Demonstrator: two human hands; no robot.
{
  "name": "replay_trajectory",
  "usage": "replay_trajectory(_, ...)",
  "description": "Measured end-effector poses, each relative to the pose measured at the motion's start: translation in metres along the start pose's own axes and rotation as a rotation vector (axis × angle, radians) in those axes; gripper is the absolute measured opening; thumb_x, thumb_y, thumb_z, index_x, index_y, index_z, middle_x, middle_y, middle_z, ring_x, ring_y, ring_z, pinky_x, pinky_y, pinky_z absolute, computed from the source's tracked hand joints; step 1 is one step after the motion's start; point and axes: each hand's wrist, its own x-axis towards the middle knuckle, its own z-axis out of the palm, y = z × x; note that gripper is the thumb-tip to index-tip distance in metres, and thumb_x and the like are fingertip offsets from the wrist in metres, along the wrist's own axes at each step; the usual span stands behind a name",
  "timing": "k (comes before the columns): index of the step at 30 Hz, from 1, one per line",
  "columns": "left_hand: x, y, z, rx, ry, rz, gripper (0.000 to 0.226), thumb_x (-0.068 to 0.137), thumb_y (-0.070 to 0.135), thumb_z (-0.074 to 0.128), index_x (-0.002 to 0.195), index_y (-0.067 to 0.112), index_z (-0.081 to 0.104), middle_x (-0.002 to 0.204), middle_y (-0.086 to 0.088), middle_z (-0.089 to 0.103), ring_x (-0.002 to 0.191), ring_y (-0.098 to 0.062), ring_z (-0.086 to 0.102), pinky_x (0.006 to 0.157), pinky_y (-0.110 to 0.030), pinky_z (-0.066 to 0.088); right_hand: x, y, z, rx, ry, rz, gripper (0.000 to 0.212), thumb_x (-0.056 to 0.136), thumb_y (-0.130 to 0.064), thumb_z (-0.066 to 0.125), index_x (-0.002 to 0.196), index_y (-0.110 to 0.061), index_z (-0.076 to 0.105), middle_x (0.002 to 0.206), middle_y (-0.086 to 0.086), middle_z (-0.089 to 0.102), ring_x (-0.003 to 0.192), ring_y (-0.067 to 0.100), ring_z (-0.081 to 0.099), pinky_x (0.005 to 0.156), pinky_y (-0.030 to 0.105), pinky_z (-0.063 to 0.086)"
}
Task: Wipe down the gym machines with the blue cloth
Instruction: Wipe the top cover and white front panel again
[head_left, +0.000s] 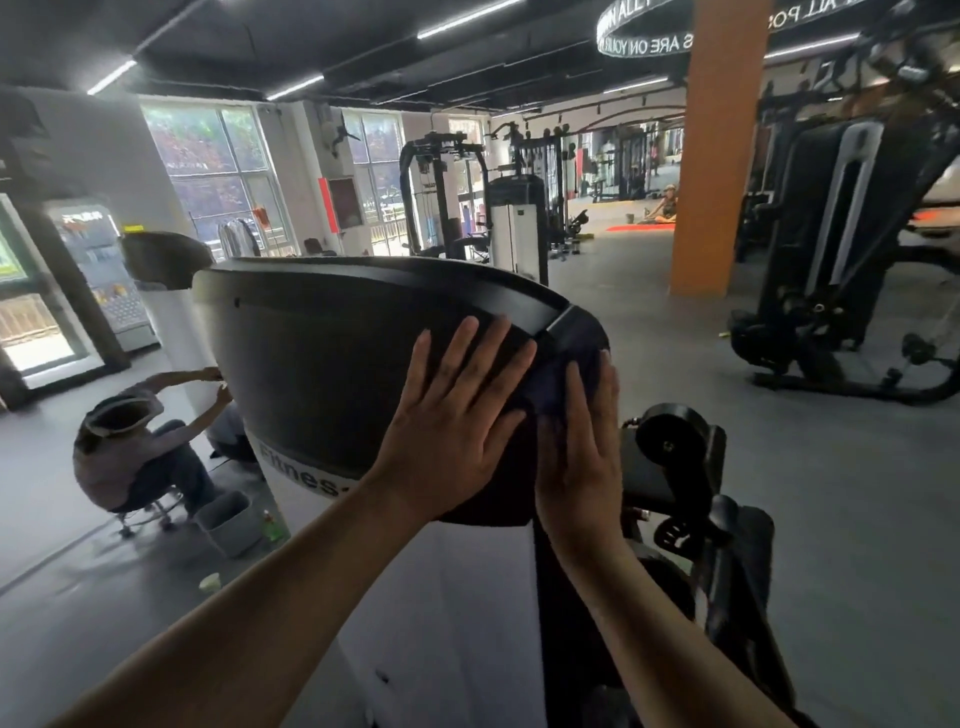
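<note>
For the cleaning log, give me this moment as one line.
step: wipe machine | left hand: flat on black machine cover | right hand: pressing blue cloth on cover's right edge

Light: dim hall; daylight from windows upper left, ceiling strips glowing.
Glare: door at left edge blown out.
Blur: soft throughout, right edge smeared.
Distortion: wide-angle bending at the edges.
</note>
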Motion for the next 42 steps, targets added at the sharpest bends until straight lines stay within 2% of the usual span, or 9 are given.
replay_trajectory(7,0.005,0.013,0.007,0.091,0.007,0.126,0.066,0.117,0.042,0.043,0.176,0.025,0.017,0.184,0.000,0.006,0.170,-0.027,0.005,0.132,-0.070,0.009,-0.029,0.003,-0.001,0.105,-0.034,0.214,0.072,0.113,-0.039,0.047,0.173,-0.039,0.007,0.182,-0.012,-0.004,0.169,0.020,0.003,0.129,0.063,0.029)
replay_trajectory(10,0.004,0.014,0.011,0.083,0.005,0.118,0.067,0.117,0.042,0.044,0.176,0.024,0.017,0.184,-0.001,0.005,0.170,-0.028,0.003,0.132,-0.070,0.006,-0.001,-0.004,-0.006,0.153,-0.010,0.279,0.065,0.113,-0.043,0.043,0.173,-0.037,0.018,0.181,-0.017,-0.007,0.168,0.015,0.002,0.131,0.060,0.026)
replay_trajectory(14,0.003,0.018,0.016,0.066,0.044,0.094,0.067,0.116,0.038,0.047,0.175,0.023,0.020,0.184,0.000,0.008,0.170,-0.029,0.006,0.132,-0.070,0.006,-0.028,0.016,0.000,0.016,0.015,0.284,0.054,0.117,-0.033,0.042,0.169,-0.022,0.035,0.182,-0.007,0.011,0.168,0.014,0.006,0.135,0.058,0.012)
replay_trajectory(17,0.000,0.022,0.021,0.055,0.065,0.065,0.068,0.115,0.035,0.050,0.175,0.022,0.021,0.184,-0.001,0.009,0.170,-0.029,0.005,0.133,-0.068,0.003,-0.070,0.033,0.008,0.012,0.012,0.451,0.052,0.115,-0.041,0.035,0.164,-0.026,0.039,0.180,-0.008,0.020,0.167,0.011,0.008,0.132,0.063,0.012)
replay_trajectory(21,0.000,0.024,0.024,0.052,0.072,0.064,0.069,0.115,0.034,0.048,0.176,0.021,0.017,0.184,-0.002,0.006,0.170,-0.029,0.002,0.133,-0.067,0.001,-0.048,0.026,0.008,0.057,0.047,0.435,0.045,0.115,-0.037,0.040,0.155,-0.018,0.050,0.178,-0.006,0.025,0.167,0.016,0.014,0.132,0.061,0.019)
replay_trajectory(27,-0.003,0.027,0.029,0.042,0.091,0.033,0.070,0.114,0.031,0.050,0.176,0.020,0.017,0.184,-0.003,0.007,0.170,-0.030,0.003,0.133,-0.066,-0.001,-0.027,0.010,0.009,0.114,0.081,0.303,0.053,0.116,-0.032,0.044,0.167,-0.020,0.037,0.178,-0.003,0.025,0.166,0.018,0.020,0.132,0.060,0.022)
replay_trajectory(32,-0.013,0.031,0.032,0.063,0.049,0.075,0.068,0.116,0.039,0.046,0.176,0.025,0.017,0.184,-0.003,0.007,0.170,-0.035,0.003,0.131,-0.073,0.005,-0.102,0.045,0.010,0.005,-0.030,0.532,0.056,0.115,-0.049,0.031,0.163,-0.021,0.037,0.177,-0.007,0.025,0.166,0.013,0.012,0.133,0.060,0.014)
replay_trajectory(37,-0.026,0.040,0.042,0.068,0.032,0.077,0.069,0.116,0.044,0.046,0.176,0.026,0.016,0.184,0.000,0.006,0.170,-0.034,0.006,0.132,-0.071,0.005,-0.067,0.036,0.008,0.059,-0.017,0.487,0.064,0.113,-0.061,0.026,0.162,-0.022,0.039,0.181,-0.013,0.009,0.168,0.011,0.003,0.137,0.040,0.006)
replay_trajectory(42,-0.028,0.042,0.041,0.053,0.034,0.046,0.069,0.115,0.042,0.047,0.175,0.026,0.018,0.184,0.001,0.008,0.170,-0.033,0.006,0.132,-0.070,0.004,-0.101,0.054,0.008,0.103,-0.055,0.694,0.073,0.108,-0.070,0.025,0.166,-0.027,0.033,0.176,-0.003,0.027,0.166,0.018,0.013,0.134,0.043,0.018)
